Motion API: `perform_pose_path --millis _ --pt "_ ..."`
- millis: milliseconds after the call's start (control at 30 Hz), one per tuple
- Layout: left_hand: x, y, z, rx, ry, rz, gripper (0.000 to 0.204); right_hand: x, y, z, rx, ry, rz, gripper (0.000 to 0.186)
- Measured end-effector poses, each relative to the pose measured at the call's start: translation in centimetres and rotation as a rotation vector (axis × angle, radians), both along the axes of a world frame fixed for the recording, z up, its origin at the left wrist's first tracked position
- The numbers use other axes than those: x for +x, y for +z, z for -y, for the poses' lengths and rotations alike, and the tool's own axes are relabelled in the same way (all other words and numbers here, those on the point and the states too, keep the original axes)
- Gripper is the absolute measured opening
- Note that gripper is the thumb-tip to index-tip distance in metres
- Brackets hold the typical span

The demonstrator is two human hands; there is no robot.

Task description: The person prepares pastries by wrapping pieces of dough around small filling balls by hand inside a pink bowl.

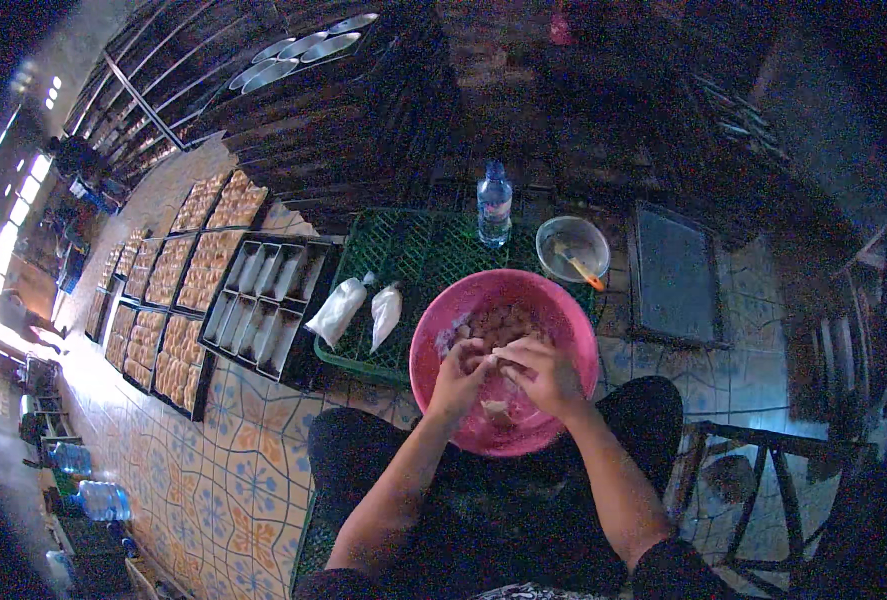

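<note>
Between my knees stands a round pink plastic basin [425, 345]. Over it my left hand [460, 378] and my right hand [545, 374] meet, fingers bent and fingertips pinched together on a small pale piece [495, 352]. What the piece is made of is too small to make out. Many brownish rounded lumps [508, 322] lie heaped in the far part of the basin, partly hidden by my fingers. Nearer to me, a pale, soft-looking lump [495, 408] rests on the basin's bottom, below my hands.
Beyond the basin, a green plastic crate [393, 245] carries two bags of white powder [339, 312], a water bottle [495, 205] and a bowl [573, 248] with an orange-handled brush. Left are empty loaf tins [263, 300] and trays of baked bread [168, 270]; right, a dark flat tray [677, 275].
</note>
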State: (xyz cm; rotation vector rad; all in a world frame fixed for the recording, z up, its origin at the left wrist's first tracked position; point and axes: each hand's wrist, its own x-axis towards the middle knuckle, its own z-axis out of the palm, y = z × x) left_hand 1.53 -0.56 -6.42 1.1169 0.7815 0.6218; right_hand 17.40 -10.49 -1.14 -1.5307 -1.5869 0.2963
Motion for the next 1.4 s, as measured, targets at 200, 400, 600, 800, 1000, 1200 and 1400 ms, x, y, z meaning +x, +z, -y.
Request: perform_pose_path --millis 200,400,600,800,1000,1200,1400 --pt "0.0 0.1 0.0 -0.328 -0.034 0.040 0.034 0.0 -0.3 -0.3 -0.075 -0.009 0.040 0.031" --pt "0.7 1.3 1.0 0.019 0.051 -0.089 0.036 0.0 -0.3 -0.2 -0.156 -0.209 0.029 0.029" --pt "-0.6 0.7 -0.1 -0.432 -0.148 0.086 0.030 -0.5 -0.7 0.1 -0.156 -0.127 0.086 0.032" --pt "-1.0 3.1 -0.7 -0.214 -0.148 -0.083 0.027 -1.0 0.4 -0.2 0.022 -0.177 0.119 0.047" --pt "-0.9 3.5 -0.4 0.184 -0.206 -0.264 0.026 0.0 -1.0 0.0 -0.105 -0.046 0.066 0.043" --pt "-0.1 2.7 0.3 -0.181 -0.010 0.010 0.028 -0.3 -0.1 -0.1 0.039 -0.155 0.127 0.030" --pt "-0.7 1.5 -0.8 -0.464 -0.203 0.141 0.024 -1.0 0.5 0.1 -0.013 -0.123 -0.041 0.036"
